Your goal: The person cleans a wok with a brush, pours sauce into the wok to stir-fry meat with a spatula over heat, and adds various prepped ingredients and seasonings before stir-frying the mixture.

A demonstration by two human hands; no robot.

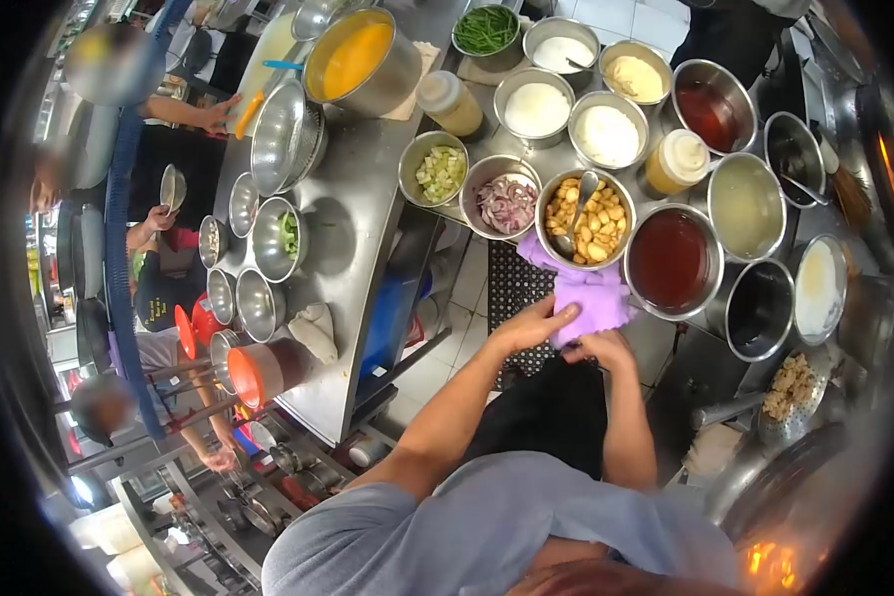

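A purple cloth [591,303] hangs at the front edge of the counter, just below a steel bowl of peeled garlic cloves [599,221] with a spoon in it. My left hand [538,324] grips the cloth from its left side, thumb on top. My right hand [602,349] holds the cloth's lower end, fingers curled. Beside the garlic stand a bowl of sliced red onion [507,204] and a pot of dark red liquid [671,260].
Steel bowls, including white powder [609,135], and a squeeze bottle [677,161] crowd the counter. A strainer [803,395] sits at the right, with flames at lower right. Left, a steel table [353,209] holds bowls and an orange-filled pot [353,60]. Co-workers' hands [219,114] show beyond it.
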